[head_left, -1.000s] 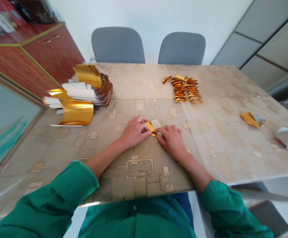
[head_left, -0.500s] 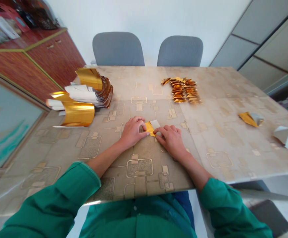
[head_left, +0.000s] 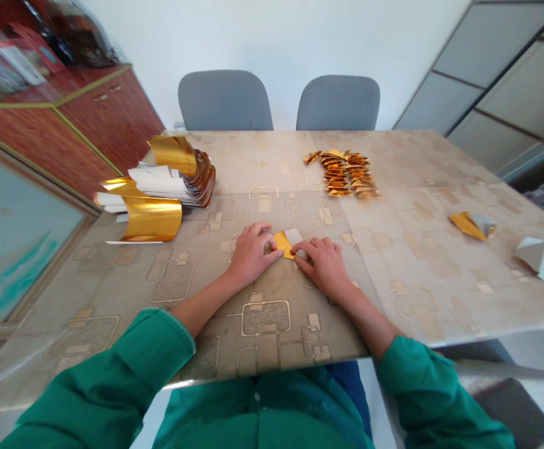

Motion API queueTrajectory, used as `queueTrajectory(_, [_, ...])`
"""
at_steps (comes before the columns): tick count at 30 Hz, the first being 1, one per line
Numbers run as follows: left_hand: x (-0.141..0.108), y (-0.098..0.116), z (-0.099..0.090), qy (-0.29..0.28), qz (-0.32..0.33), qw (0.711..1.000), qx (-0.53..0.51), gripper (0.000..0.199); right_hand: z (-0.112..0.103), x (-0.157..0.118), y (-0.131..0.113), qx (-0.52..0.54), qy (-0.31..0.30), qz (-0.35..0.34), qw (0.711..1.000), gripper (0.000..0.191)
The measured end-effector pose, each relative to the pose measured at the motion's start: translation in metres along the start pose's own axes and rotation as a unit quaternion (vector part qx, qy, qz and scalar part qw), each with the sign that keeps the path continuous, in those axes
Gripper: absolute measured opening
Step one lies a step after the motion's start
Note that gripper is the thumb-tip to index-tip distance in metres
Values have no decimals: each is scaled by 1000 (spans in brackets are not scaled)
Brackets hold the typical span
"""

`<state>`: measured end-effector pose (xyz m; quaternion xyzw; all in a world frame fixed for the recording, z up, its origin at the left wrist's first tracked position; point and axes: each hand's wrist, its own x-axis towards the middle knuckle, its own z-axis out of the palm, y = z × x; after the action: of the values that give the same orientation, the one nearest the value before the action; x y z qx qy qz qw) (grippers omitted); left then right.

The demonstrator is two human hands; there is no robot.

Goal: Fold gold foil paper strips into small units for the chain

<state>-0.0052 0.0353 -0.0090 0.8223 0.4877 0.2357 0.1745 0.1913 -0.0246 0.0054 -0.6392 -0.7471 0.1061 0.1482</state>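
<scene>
A small folded piece of gold and white paper (head_left: 283,242) lies on the patterned tabletop between my hands. My left hand (head_left: 252,252) has its thumb and fingertips on the paper's left edge. On its right side, my right hand (head_left: 324,263) grips the paper between thumb and fingers, which cover its right corner. Behind, to the right, folded gold pieces (head_left: 349,173) stand in two rows. Stacked gold sheets with white backs (head_left: 178,178) sit at the back left, with a curled gold sheet (head_left: 154,218) in front.
The table (head_left: 412,249) has a partly folded gold paper (head_left: 468,225) and a white-sided paper (head_left: 541,262) at its right. Beyond it are two grey chairs (head_left: 225,100) (head_left: 338,103). A wooden cabinet (head_left: 108,118) stands at the back left.
The whole view has shifted slightly, so things appear a little lower. My left thumb and fingers have shifted slightly at the paper's left edge. My right hand stays nearly in place.
</scene>
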Motion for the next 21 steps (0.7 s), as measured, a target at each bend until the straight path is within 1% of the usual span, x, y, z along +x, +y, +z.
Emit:
queueTrajectory(2, [1, 3, 0, -12, -7, 1000, 9, 12, 0, 0, 0, 1, -2, -1, 1000, 16])
queueTrajectory(5, [4, 1, -1, -30, -2, 1000, 5, 11, -1, 0, 1, 5, -2, -5, 1000, 17])
queueTrajectory(7, [4, 0, -4, -22, 13, 1000, 9, 12, -1, 0, 2, 7, -2, -7, 1000, 17])
queueTrajectory(9, [2, 1, -7, 15, 52, 998, 35, 12, -1, 0, 2, 8, 0, -9, 1000, 17])
queueTrajectory(11, [-2, 4, -8, 43, 120, 990, 66, 10, 0, 0, 2, 6, 2, -11, 1000, 17])
queueTrajectory(13, [-5, 7, -7, 29, 201, 976, 80, 18, 0, 0, 2, 2, 6, -12, 1000, 17])
queueTrajectory(15, [-7, 6, -4, -11, 261, 962, 80, 25, 0, 1, 2, 0, 8, -10, 1000, 17])
queueTrajectory(17, [-9, 3, -1, -41, 285, 954, 88, 28, 0, 1, 2, 4, 5, -7, 1000, 16])
queueTrajectory(21, [-17, -6, -1, -43, 306, 945, 110, 33, -1, 1, 2, 15, -1, -3, 1000, 15])
